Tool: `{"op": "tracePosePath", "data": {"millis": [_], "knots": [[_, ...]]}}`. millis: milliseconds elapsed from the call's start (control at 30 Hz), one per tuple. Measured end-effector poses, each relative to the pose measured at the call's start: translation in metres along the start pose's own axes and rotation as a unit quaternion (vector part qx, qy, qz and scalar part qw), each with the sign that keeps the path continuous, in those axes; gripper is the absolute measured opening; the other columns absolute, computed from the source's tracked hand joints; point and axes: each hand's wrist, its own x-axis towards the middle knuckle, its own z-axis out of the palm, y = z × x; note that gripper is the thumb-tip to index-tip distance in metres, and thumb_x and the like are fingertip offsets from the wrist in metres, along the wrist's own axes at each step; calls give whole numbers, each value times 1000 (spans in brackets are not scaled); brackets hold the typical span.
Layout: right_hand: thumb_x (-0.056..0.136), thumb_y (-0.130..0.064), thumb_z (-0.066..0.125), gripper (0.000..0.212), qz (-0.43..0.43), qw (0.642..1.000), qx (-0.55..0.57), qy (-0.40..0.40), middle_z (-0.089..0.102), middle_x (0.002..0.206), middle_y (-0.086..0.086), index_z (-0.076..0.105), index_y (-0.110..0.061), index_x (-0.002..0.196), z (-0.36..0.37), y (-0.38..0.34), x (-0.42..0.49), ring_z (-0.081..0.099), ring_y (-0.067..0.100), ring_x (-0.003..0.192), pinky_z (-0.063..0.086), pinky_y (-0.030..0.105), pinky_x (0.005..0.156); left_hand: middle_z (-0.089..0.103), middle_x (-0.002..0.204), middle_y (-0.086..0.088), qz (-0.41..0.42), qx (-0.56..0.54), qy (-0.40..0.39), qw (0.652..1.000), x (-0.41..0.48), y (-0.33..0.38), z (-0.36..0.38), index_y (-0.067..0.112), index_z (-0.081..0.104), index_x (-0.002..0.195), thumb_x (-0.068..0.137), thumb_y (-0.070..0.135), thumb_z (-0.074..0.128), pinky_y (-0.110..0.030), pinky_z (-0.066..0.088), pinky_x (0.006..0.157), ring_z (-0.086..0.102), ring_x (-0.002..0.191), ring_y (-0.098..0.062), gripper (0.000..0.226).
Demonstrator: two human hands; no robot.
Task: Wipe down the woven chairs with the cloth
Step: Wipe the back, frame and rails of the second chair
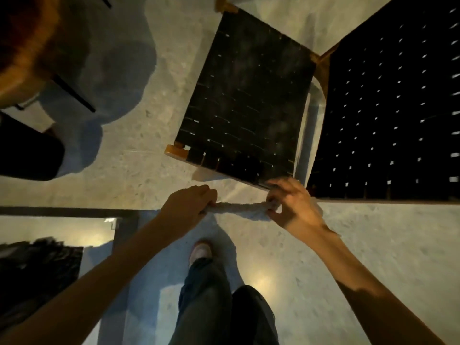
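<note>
Head view, looking steeply down. The left hand [190, 207] is curled round one end of a pale cloth [239, 207]; the right hand [292, 205] pinches the other end between thumb and fingers. The cloth, twisted into a rope, is stretched level between the two hands, above the speckled floor [139, 165] and just in front of the chair. The black woven seat [249, 103] lies beyond the hands, its near edge just beside the right hand's fingertips; whether they touch it cannot be told. A wooden frame corner [175, 150] shows at the seat's near left. To the right stands the woven back [388, 115], with light showing through gaps in the weave. Below the hands are dark trouser legs [206, 302] and one pale shoe [200, 252]. Upper left — a blurred brown wooden edge [22, 70] on thin black legs.
</note>
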Motion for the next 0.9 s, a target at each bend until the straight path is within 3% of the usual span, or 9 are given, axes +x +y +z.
{"op": "tracePosePath", "data": {"millis": [100, 200, 300, 367, 467, 567, 667, 767, 900], "knots": [[74, -9, 78, 16, -13, 999, 38, 31, 71, 90, 15, 73, -6, 90, -61, -24, -16, 66, 33, 93, 47, 47, 95, 60, 89, -11, -32, -22, 40, 998, -33, 20, -57, 5, 64, 97, 85, 6, 66, -30, 39, 61, 57, 78, -27, 13], [87, -8, 63, 19, 16, 999, 44, -20, 67, 99, 13, 67, -7, 105, -107, -52, -20, 62, 29, 96, 45, 29, 87, 60, 98, -9, -93, -61, 64, 992, -57, 27, -100, 8, 63, 106, 89, 9, 61, -32, 46, 70, 56, 89, -23, 18], [88, -3, 60, 17, 29, 993, 106, -29, 57, 85, 10, 58, -1, 105, -138, -74, -16, 60, 27, 79, 38, 9, 66, 57, 108, -8, -152, -84, 80, 981, -71, 21, -128, 9, 61, 115, 95, 15, 53, -26, 44, 80, 52, 100, -20, 23], [91, -5, 56, 14, 48, 985, 159, -53, 50, 83, 6, 51, -4, 105, -154, -89, -8, 53, 21, 74, 37, 15, 62, 53, 110, -13, -184, -103, 104, 972, -75, 15, -147, 5, 62, 115, 95, 12, 52, -21, 42, 81, 50, 101, -22, 23], [92, -7, 53, 11, 113, 955, 244, -126, 52, 85, -1, 49, -16, 97, -171, -111, 15, 51, 18, 81, 40, 28, 72, 47, 104, -15, -227, -168, 202, 938, -73, 3, -182, -2, 64, 109, 91, -2, 55, -11, 39, 76, 50, 95, -26, 20], [94, -13, 53, 23, 113, 939, 259, -197, 53, 80, -9, 49, -32, 83, -187, -135, 41, 51, 14, 82, 41, 24, 75, 52, 100, -14, -179, -202, 272, 923, -64, -9, -218, 1, 65, 106, 85, -12, 58, -13, 42, 80, 52, 91, -14, 27], [97, -15, 48, 23, 82, 918, 291, -256, 58, 83, -9, 62, -27, 84, -197, -160, 70, 55, 2, 74, 43, 15, 72, 56, 95, -9, -102, -230, 298, 921, -51, -20, -249, 10, 61, 106, 80, -15, 62, -6, 42, 81, 52, 91, -4, 36], [96, -20, 53, 16, 66, 913, 357, -185, 61, 91, -17, 57, -30, 107, -206, -186, 105, 59, -9, 73, 45, 13, 70, 55, 97, -13, -61, -233, 270, 932, -33, -29, -271, 14, 63, 104, 78, -15, 64, -16, 47, 82, 56, 89, -20, 39], [96, -9, 53, 51, 13, 917, 381, -117, 53, 108, -16, 34, -21, 142, -222, -217, 170, 55, -1, 96, 48, 13, 86, 56, 101, -7, -29, -224, 232, 946, -5, -42, -295, 8, 70, 101, 77, -15, 65, -20, 49, 80, 57, 91, -21, 34]]}}
